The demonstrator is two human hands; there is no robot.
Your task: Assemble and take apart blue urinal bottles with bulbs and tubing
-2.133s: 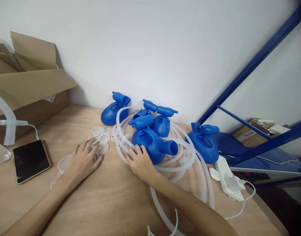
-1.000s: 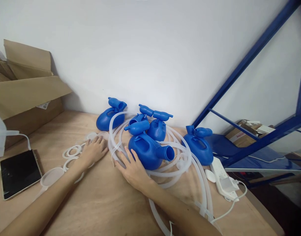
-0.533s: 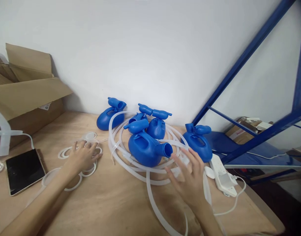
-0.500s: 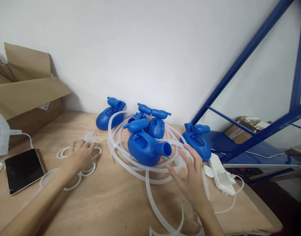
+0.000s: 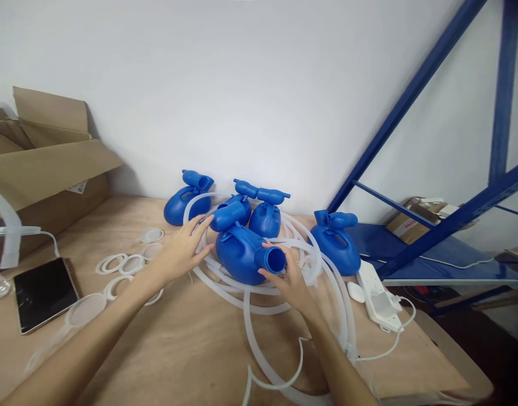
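Note:
A blue plastic bottle (image 5: 240, 256) with a handle and a wide round mouth sits on a coil of translucent tubing (image 5: 259, 309), mouth toward the lower right. My right hand (image 5: 288, 276) grips its neck, fingers around the mouth. Close to the bottle's left side, my left hand (image 5: 185, 248) has its fingers spread near the small blue part on top and holds nothing. Behind stand more blue bottles: one at the left (image 5: 185, 206), one in the middle (image 5: 265, 217) and one at the right (image 5: 337, 245).
White rings (image 5: 132, 264) and clear round caps lie on the table (image 5: 191, 349) at left, beside a black-screened tablet (image 5: 45, 294). An open cardboard box (image 5: 51, 169) stands behind. A white power strip (image 5: 377, 296) and a blue metal shelf (image 5: 437, 256) are at right.
My left hand has moved right, from the white rings to beside the front bottle. My right hand has moved left and closed on the bottle's neck.

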